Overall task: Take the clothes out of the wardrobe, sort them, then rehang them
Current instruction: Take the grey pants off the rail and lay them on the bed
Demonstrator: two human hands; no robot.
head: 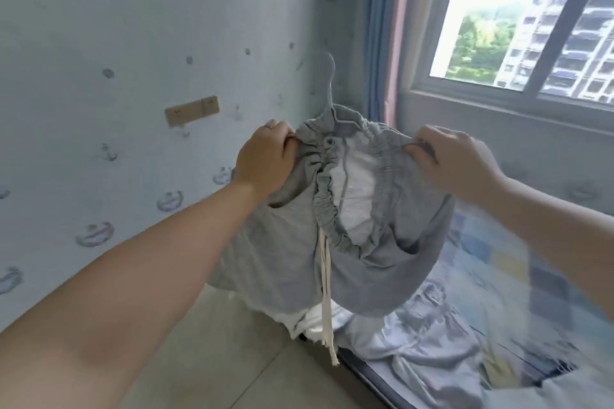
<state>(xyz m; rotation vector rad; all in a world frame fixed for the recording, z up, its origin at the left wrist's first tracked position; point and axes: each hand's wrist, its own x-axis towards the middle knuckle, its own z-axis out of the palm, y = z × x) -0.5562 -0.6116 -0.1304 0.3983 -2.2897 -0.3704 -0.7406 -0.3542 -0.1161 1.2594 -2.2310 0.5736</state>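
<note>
grey jersey shorts [375, 262] on hanger [330, 90], elastic waistband gripped by left hand [265, 156], right hand [455, 159]

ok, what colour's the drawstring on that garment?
Off-white drawstring, hanging down the grey garment; shows best in the head view.

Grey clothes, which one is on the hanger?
The grey drawstring shorts held up, hanger hook poking above their waistband; the other grey garment lies crumpled on the bed.

A pale blue papered wall with grey crest motifs [149, 26] carries a beige rectangular switch plate [192, 110], left of a blue-and-pink fabric curtain [382, 26] beside a white-framed window [518, 16].
</note>
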